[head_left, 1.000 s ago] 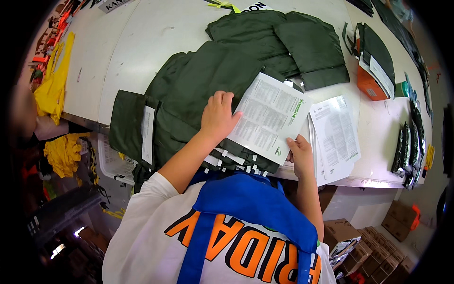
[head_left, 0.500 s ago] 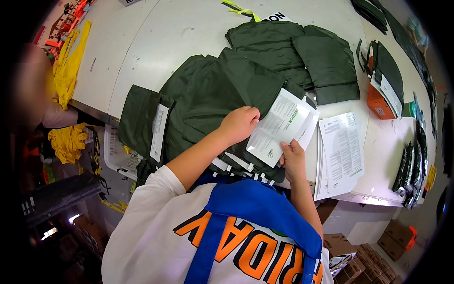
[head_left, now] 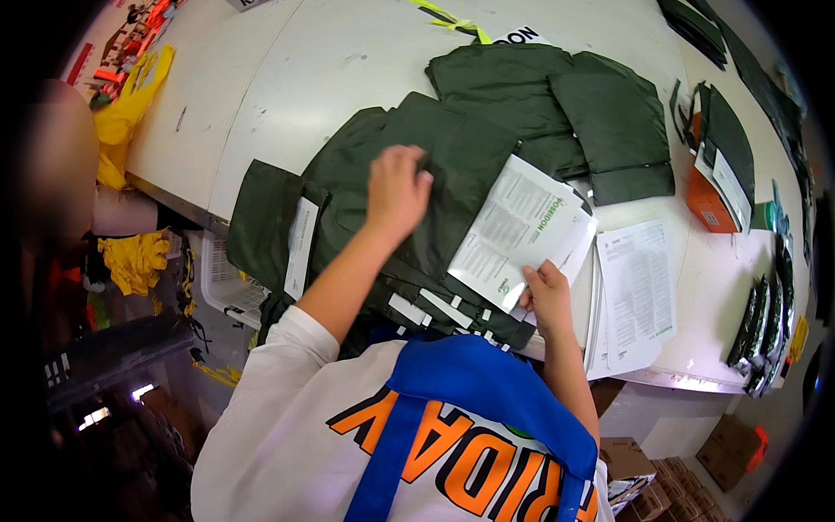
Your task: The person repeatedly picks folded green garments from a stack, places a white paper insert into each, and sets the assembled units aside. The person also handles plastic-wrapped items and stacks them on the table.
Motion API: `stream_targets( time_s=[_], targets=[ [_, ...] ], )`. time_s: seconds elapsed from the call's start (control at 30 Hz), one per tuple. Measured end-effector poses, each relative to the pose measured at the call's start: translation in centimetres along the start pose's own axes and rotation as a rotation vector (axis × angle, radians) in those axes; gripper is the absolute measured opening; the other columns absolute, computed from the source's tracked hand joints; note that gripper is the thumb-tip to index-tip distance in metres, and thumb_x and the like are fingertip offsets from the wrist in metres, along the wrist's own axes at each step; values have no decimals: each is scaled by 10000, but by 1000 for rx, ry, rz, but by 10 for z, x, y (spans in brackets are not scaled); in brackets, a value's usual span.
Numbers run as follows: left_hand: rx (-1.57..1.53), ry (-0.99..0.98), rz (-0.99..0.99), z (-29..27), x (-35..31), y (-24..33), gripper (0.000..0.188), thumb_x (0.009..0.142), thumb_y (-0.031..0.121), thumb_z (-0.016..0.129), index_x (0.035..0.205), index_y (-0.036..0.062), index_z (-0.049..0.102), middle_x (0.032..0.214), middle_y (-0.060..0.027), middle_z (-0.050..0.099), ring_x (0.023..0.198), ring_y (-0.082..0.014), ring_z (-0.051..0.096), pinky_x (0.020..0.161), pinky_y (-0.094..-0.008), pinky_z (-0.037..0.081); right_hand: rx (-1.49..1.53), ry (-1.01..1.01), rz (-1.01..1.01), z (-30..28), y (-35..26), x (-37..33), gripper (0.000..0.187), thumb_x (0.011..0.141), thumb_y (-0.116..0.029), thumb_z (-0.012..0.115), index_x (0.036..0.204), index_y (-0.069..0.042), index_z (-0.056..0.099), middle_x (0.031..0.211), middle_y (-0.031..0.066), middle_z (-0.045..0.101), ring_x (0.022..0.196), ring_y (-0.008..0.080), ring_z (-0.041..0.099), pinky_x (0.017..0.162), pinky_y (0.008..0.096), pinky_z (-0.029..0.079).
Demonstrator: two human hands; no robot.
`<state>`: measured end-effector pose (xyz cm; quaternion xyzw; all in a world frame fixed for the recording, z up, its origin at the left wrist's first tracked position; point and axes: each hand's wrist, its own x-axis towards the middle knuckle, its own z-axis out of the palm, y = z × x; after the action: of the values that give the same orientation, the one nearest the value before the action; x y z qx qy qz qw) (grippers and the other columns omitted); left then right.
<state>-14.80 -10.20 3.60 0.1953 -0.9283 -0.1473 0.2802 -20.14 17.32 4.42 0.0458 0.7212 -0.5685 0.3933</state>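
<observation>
1. While the left hand (head_left: 396, 193) is pressed flat and open on the dark green garment (head_left: 409, 187), nothing is gripped by it.
2. A printed leaflet (head_left: 520, 228) is pinched at its near corner by the right hand (head_left: 548, 297).
3. Leaflet lies up and left of the right hand, long axis angled toward the table's (head_left: 287, 78) far right; right hand is nearer.
4. Garment stack is spread over the near table edge.
5. More leaflets (head_left: 637, 291) lie just right.

One head-worn fisheye view looks steeply down, close over the white table (head_left: 287, 78), edges bending outward.
</observation>
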Motion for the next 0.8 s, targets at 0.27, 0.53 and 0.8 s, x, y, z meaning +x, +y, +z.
stream_targets(
  time_s=[0.27,0.53,0.8],
  targets=[
    [-680,-477,-814,-12,28,-110,362,843,143,635,1160,-12,555,1003,-83,635,925,-203,601,858,-319,462,59,-95,21,-12,-9,2,154,928,-137,554,966,4,604,592,-6,524,430,53,455,380,197,338],
    [-966,-451,-848,-29,16,-87,322,898,107,573,1199,-3,554,1016,-39,623,928,-111,565,827,-263,455,42,-166,-44,-10,-16,8,160,926,-133,560,969,13,609,610,-8,534,444,48,445,398,188,333],
    [-1176,-622,-807,-69,22,-56,505,869,89,605,1335,9,426,1206,-83,567,1068,-150,554,920,-295,456,-2,-198,-96,-37,-15,1,180,913,-115,569,1019,21,621,625,3,555,453,53,461,408,184,339]
  ],
)
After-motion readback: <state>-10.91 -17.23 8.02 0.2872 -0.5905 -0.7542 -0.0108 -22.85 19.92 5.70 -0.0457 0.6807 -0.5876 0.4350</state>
